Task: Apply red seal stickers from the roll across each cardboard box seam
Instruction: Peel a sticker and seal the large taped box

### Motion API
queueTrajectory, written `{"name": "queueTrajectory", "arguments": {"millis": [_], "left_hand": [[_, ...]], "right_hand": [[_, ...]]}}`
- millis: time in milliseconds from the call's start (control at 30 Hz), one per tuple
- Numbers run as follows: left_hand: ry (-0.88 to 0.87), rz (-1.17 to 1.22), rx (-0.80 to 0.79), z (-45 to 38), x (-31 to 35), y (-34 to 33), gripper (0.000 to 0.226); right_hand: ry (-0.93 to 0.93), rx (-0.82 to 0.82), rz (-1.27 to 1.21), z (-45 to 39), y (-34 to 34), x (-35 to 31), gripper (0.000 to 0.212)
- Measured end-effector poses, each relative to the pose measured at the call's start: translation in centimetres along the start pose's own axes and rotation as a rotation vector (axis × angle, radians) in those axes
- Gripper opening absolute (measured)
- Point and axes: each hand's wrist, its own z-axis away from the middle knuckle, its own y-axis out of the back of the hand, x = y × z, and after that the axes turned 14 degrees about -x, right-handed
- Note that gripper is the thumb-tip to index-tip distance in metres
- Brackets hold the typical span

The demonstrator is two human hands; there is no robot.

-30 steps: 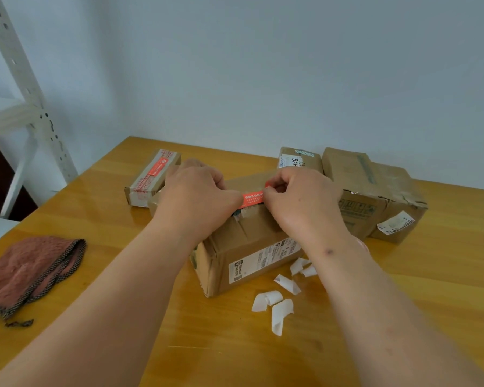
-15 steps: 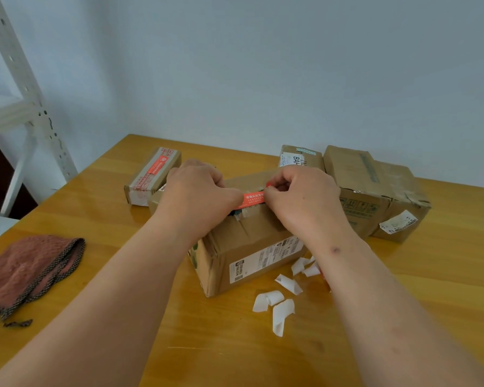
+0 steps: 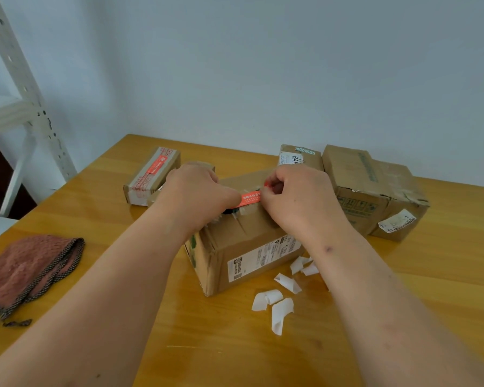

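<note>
Pinching red sticker (image 3: 250, 197) over closed box (image 3: 243, 247)

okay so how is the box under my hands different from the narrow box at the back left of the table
The box under your hands is bulkier and sits nearer; the narrow box is slimmer and farther back. Both hands, left hand and right hand, hold a red sticker over the near box's top, while the narrow box already has a red sticker stuck along its top. Both are brown cardboard.

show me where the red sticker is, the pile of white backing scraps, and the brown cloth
red sticker (image 3: 250, 197), head view, on its printed middle between the hands.
white backing scraps (image 3: 280, 314), head view, on the nearest curled piece.
brown cloth (image 3: 25, 269), head view, on its fuzzy middle.
</note>
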Motion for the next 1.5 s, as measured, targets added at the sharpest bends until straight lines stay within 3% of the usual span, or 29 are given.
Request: {"name": "queueTrajectory", "arguments": {"millis": [267,400,567,733,867,933,1033,1367,1500], "left_hand": [[-0.013,0.013,0.019,1.1,0.0,0.3,0.033],[0.003,0.080,0.004,1.3,-0.5,0.1,0.026],[0.007,0.115,0.091,0.9,-0.5,-0.8,0.006],[-0.001,-0.030,0.178,0.7,-0.5,-1.5,0.030],[-0.006,0.023,0.161,0.3,-1.0,-1.4,0.017],[0.008,0.030,0.136,0.6,-1.0,-1.4,0.024],[0.015,-0.025,0.120,1.3,-0.6,-1.5,0.056],[0.025,0.369,-0.036,1.7,-0.7,-0.7,0.038],[0.009,0.403,0.004,1.5,-0.7,-0.6,0.027]], "right_hand": [[0.017,0.079,0.072,0.1,0.0,0.5,0.023],[-0.069,0.072,-0.125,0.1,0.5,1.0,0.050],[-0.075,0.115,-0.142,-0.5,0.4,1.7,0.031],[-0.102,0.057,-0.115,-1.4,0.2,1.8,0.031],[-0.106,0.062,-0.186,-1.6,0.5,2.3,0.020],[-0.064,-0.004,-0.251,-1.2,0.7,2.1,0.035],[-0.024,-0.140,-0.169,-0.4,0.9,1.6,0.065],[0.021,-0.122,-0.173,-0.6,0.9,2.4,0.029],[-0.058,-0.046,-0.243,-1.6,0.7,2.0,0.014]]}}
